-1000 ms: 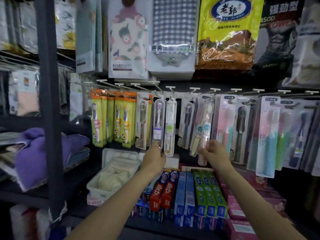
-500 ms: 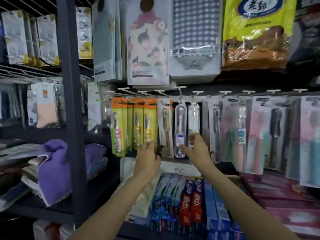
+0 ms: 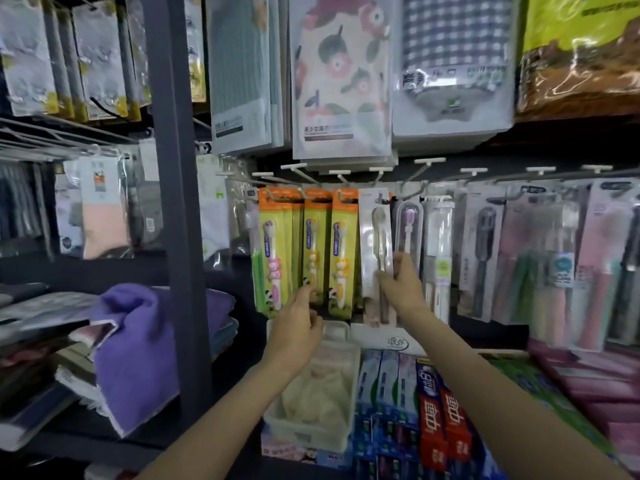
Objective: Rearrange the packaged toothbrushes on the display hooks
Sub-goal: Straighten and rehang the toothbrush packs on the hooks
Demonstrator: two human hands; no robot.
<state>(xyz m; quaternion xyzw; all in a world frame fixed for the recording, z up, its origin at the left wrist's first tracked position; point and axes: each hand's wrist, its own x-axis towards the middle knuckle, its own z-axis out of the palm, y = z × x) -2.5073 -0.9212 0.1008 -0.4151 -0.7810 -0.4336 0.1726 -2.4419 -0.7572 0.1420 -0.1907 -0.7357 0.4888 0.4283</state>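
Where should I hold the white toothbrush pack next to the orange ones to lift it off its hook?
Probably the lower half of the white pack, pinched front to back from below. It hangs flat and upright, top on the hook, orange packs close alongside, lower half accessible. The right hand already touches it there.

A folded purple towel (image 3: 138,344) lies left of the dark upright post (image 3: 176,202) — toothpaste boxes (image 3: 429,410) stand below.

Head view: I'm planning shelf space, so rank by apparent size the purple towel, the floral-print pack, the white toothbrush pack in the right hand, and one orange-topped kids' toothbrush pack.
1. Floral-print pack and purple towel: look alike, and the towel is nearer.
2. White toothbrush pack.
3. Orange-topped kids' toothbrush pack, only slightly smaller.
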